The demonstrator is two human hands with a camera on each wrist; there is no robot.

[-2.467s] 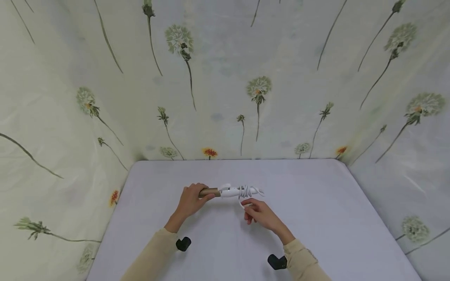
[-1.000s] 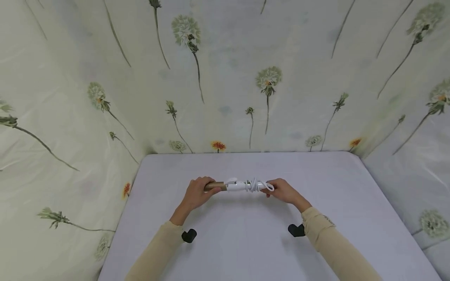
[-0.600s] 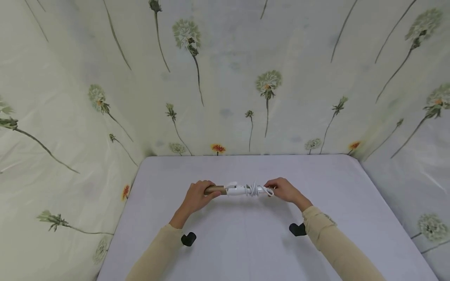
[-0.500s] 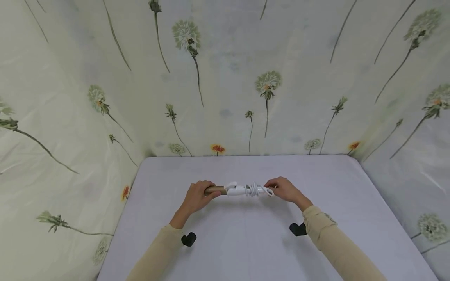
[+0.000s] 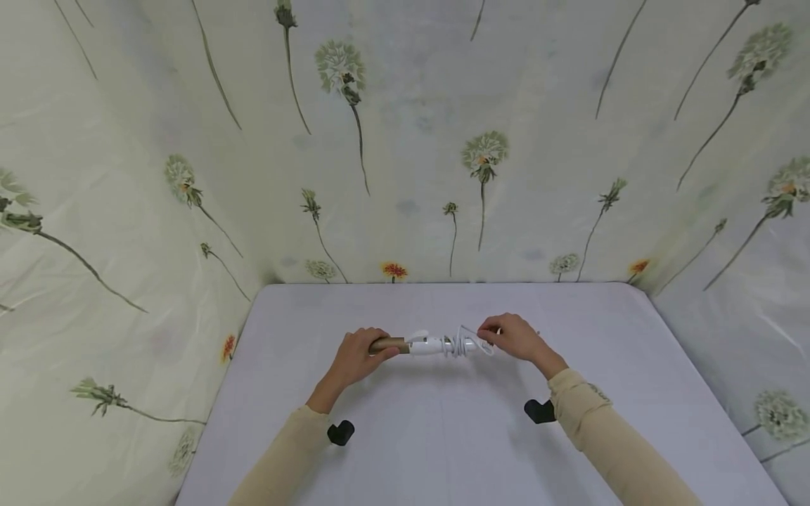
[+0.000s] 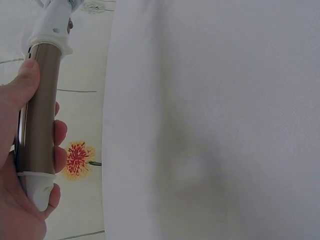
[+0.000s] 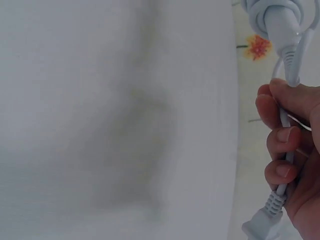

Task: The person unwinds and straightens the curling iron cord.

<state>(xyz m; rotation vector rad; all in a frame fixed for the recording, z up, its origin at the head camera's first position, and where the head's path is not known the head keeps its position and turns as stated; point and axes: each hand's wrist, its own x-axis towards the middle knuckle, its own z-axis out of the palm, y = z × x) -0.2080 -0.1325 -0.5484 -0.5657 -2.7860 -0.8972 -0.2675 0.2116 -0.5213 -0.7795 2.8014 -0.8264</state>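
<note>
White cord sits pinched in my right hand; my left hand grips the brown barrel, seemingly to anchor the iron.

Dandelion-print sheeting is enclosing the back and both sides of a rounded-corner, pale lavender-white tabletop (orange blossoms are dotting the sheeting's lower edge), and soft shadows are falling across the tabletop.

The right hand, below the curling iron 2.5 s ago, is now at its corded end and sits slightly higher than half a second ago. A strand of white cord now arches up to that hand, where the wrapping was closer before.
</note>
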